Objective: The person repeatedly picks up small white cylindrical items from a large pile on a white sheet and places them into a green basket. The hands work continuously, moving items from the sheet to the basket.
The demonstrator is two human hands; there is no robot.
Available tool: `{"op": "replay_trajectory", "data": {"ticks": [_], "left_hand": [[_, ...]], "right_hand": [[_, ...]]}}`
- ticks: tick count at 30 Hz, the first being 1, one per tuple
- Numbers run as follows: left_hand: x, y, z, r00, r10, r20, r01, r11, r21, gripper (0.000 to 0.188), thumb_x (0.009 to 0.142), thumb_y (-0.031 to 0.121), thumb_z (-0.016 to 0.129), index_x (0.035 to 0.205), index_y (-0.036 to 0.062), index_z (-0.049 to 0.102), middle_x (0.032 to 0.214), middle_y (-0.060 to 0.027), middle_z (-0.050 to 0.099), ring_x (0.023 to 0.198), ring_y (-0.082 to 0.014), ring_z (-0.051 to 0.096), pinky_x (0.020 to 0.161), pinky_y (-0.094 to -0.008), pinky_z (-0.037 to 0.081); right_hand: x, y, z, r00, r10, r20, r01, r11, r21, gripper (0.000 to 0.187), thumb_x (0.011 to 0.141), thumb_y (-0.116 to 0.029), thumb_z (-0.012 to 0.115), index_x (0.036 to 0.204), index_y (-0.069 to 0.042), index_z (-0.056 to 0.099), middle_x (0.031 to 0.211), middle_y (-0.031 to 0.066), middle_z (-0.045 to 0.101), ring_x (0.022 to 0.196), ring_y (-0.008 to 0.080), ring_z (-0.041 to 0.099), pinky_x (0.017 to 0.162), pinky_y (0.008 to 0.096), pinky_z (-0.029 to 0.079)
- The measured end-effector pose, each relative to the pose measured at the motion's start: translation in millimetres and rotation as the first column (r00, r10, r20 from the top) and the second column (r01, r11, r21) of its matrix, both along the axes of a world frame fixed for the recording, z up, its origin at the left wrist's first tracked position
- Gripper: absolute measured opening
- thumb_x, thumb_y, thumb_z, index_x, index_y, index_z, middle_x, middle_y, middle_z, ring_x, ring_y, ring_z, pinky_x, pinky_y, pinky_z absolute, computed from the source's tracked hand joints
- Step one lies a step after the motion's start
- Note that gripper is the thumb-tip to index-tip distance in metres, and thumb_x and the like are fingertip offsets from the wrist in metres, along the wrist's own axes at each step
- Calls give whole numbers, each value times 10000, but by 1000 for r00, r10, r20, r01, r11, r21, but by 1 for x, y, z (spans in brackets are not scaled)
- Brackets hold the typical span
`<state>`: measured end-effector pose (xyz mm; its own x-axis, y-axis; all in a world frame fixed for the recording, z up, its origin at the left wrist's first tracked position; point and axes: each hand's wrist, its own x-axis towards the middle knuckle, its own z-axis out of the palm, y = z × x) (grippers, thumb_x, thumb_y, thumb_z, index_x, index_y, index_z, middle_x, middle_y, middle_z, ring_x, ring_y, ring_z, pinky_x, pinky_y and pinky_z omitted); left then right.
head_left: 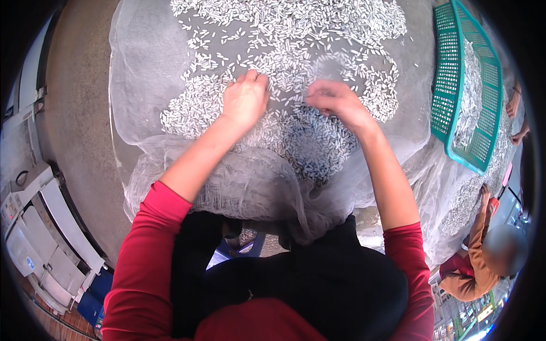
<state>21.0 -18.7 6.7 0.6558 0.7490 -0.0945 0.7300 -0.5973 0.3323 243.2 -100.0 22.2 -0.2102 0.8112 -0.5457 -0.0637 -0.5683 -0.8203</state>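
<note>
Many small, pale, oblong pieces (pixel 196 99) lie spread over a grey table with gauzy white netting (pixel 239 176) along its near side. My left hand (pixel 245 101) rests among them with its fingers curled downward; whatever is under the fingertips is hidden. To its right, my right hand (pixel 336 102) hovers at the upper edge of a heap of darker, bluish oblong pieces (pixel 318 145). Its thumb and fingers are drawn together and somewhat smeared by motion. Anything between them is too small to make out. The dark heap sits close to my body.
A teal perforated basket (pixel 441 74) holding silvery pieces stands at the right of the table. Beyond it, more pieces (pixel 463 199) lie on netting. A co-worker in a brown sleeve (pixel 463 284) reaches in at the lower right. White equipment (pixel 45 227) stands at the left.
</note>
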Motion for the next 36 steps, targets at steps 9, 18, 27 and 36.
{"op": "replay_trajectory", "data": {"ticks": [9,18,27,36], "left_hand": [[23,-28,68,973,-104,205,116,992,-50,91,794,137,625,858,81,591,871,-78,586,785,-287,598,693,-419,472],[42,16,39,880,-21,475,79,992,-103,134,812,104,604,934,65,644,1026,-114,618,960,-305,589,829,-398,474],[47,34,-4,953,-131,273,163,982,-97,178,782,36,564,949,51,625,989,-117,586,1008,-314,546,876,-393,459],[24,7,0,918,-181,352,191,982,6,403,891,186,539,1261,33,492,1347,-166,452,1310,-343,368,1090,-454,307]], "right_hand": [[-2,-5,-7,734,-314,-603,331,940,-86,409,883,-301,545,1191,-31,531,1065,105,593,949,207,549,776,324,449],[3,22,-11,837,-482,-259,377,851,-365,287,928,-322,577,996,-47,624,772,-25,562,614,70,471,528,223,373],[-3,48,-10,333,43,942,-284,957,56,225,795,-294,646,946,-136,696,917,138,687,881,299,657,784,407,527],[47,25,-6,932,-305,-195,304,952,-34,188,821,-170,545,943,-34,589,772,33,554,725,177,540,607,261,411]]}}
